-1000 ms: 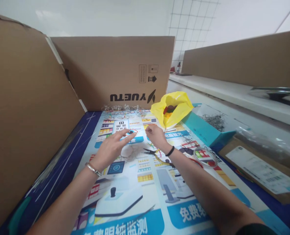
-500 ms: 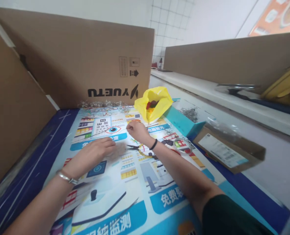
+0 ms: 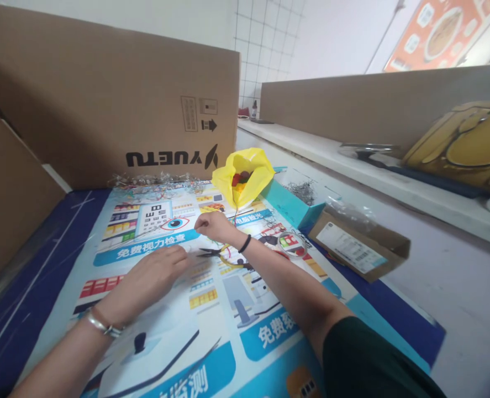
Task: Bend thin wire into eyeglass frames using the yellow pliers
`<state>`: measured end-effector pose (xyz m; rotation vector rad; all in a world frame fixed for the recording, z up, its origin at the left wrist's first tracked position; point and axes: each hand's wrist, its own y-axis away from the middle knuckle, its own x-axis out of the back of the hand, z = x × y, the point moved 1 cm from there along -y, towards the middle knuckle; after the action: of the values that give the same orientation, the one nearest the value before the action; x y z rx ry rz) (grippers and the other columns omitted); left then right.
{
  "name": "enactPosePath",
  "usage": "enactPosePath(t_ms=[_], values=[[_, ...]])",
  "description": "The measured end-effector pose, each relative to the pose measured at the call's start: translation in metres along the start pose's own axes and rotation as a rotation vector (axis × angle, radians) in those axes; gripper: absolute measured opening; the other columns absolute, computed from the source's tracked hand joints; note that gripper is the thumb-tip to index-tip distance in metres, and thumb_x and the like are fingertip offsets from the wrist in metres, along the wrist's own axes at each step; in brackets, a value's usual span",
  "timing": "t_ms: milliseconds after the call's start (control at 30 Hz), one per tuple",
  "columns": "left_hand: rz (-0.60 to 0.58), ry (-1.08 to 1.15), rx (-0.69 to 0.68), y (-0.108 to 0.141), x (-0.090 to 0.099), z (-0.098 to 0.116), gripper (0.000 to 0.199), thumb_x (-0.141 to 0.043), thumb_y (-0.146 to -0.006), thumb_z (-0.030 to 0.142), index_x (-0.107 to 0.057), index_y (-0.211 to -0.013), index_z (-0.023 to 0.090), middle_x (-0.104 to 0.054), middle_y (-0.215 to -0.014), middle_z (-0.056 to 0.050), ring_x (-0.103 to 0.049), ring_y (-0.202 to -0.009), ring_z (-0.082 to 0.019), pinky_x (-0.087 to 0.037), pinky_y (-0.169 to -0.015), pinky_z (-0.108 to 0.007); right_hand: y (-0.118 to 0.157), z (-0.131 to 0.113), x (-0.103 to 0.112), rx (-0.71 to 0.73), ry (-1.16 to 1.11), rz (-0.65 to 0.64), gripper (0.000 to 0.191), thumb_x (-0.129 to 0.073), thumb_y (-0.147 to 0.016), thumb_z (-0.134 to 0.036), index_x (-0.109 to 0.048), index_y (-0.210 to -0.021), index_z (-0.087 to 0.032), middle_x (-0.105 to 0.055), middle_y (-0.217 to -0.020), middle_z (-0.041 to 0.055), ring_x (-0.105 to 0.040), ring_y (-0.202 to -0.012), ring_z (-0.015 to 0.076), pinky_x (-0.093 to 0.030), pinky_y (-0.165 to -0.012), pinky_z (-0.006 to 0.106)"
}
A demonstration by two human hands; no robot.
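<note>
My right hand [image 3: 215, 225] is closed in a pinch above the printed table cover [image 3: 211, 326], near the drawn eye; whatever its fingertips hold is too small to make out. Lower and to the left, my left hand [image 3: 162, 272] hovers over the cover with its fingers curled together. Its fingertips are partly hidden, and I cannot make out anything in them. Between the hands and my right wrist lies a pair of pliers [image 3: 227, 257] with dark jaws and yellow handles. Just beyond my right hand stands an open yellow bag [image 3: 224, 179] with red, dark and yellow pieces inside.
A clear round container [image 3: 292, 244] lies right of my right forearm. Behind it are a turquoise box [image 3: 288, 204] of thin wiry pieces and an open cardboard box [image 3: 388, 251] with a label. Tangled wiry bits [image 3: 157, 182] line the far edge, before a large cardboard panel [image 3: 153, 99].
The view has turned a little to the right, so everything sits farther left. My left hand has moved slightly down and away from the pliers. My right hand keeps its pinch.
</note>
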<state>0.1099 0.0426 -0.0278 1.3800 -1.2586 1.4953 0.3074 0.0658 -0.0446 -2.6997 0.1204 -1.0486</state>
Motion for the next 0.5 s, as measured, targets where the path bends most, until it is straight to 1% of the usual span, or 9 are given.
enactPosePath(t_ms=[133, 233, 300, 367, 433, 500], values=[[0.031, -0.039, 0.069, 0.002, -0.006, -0.007, 0.026, -0.047, -0.078, 0.003, -0.062, -0.09, 0.019, -0.062, -0.087, -0.008, -0.056, -0.085, -0.024, -0.044, -0.075, -0.035, 0.0, -0.003, 0.005, -0.059, -0.125, -0.001, 0.008, -0.059, -0.068, -0.011, -0.064, -0.068, -0.018, -0.06, -0.06, -0.0046, -0.056, -0.055, 0.0083, -0.041, -0.048, 0.016], [0.066, -0.086, 0.157, 0.002, -0.007, -0.01, 0.024, -0.045, -0.079, 0.005, -0.062, -0.09, 0.018, -0.062, -0.086, -0.008, -0.056, -0.085, -0.025, -0.044, -0.074, -0.036, 0.003, -0.007, -0.003, -0.104, -0.206, 0.008, 0.005, -0.058, -0.072, -0.017, -0.063, -0.072, -0.017, -0.059, -0.06, -0.0043, -0.054, -0.048, 0.0073, -0.042, -0.042, 0.016], [0.1, -0.106, 0.216, 0.003, -0.008, -0.013, 0.024, -0.043, -0.08, 0.006, -0.062, -0.091, 0.018, -0.062, -0.087, -0.009, -0.056, -0.085, -0.025, -0.044, -0.073, -0.036, 0.005, -0.01, -0.012, -0.118, -0.234, 0.019, 0.007, -0.057, -0.074, -0.019, -0.062, -0.074, -0.016, -0.059, -0.06, -0.004, -0.054, -0.046, 0.0068, -0.044, -0.042, 0.017], [0.122, -0.101, 0.231, 0.003, -0.009, -0.016, 0.025, -0.043, -0.08, 0.007, -0.062, -0.092, 0.018, -0.063, -0.088, -0.009, -0.056, -0.087, -0.025, -0.044, -0.073, -0.036, 0.007, -0.013, -0.016, -0.113, -0.236, 0.027, 0.009, -0.055, -0.076, -0.02, -0.063, -0.076, -0.015, -0.059, -0.059, -0.0038, -0.054, -0.046, 0.0068, -0.046, -0.044, 0.017], [0.131, -0.084, 0.214, 0.004, -0.01, -0.019, 0.026, -0.043, -0.079, 0.008, -0.063, -0.091, 0.018, -0.064, -0.088, -0.009, -0.056, -0.087, -0.025, -0.044, -0.075, -0.036, 0.006, -0.015, -0.01, -0.092, -0.206, 0.03, 0.011, -0.056, -0.076, -0.022, -0.064, -0.08, -0.015, -0.06, -0.059, -0.0037, -0.055, -0.049, 0.0074, -0.046, -0.046, 0.018], [0.157, -0.073, 0.21, 0.005, -0.01, -0.022, 0.026, -0.043, -0.078, 0.008, -0.064, -0.09, 0.019, -0.064, -0.088, -0.009, -0.057, -0.087, -0.025, -0.044, -0.076, -0.036, 0.005, -0.018, 0.009, -0.062, -0.142, 0.036, 0.015, -0.061, -0.074, -0.025, -0.065, -0.085, -0.016, -0.062, -0.062, -0.0031, -0.056, -0.053, 0.0085, -0.045, -0.049, 0.019]])
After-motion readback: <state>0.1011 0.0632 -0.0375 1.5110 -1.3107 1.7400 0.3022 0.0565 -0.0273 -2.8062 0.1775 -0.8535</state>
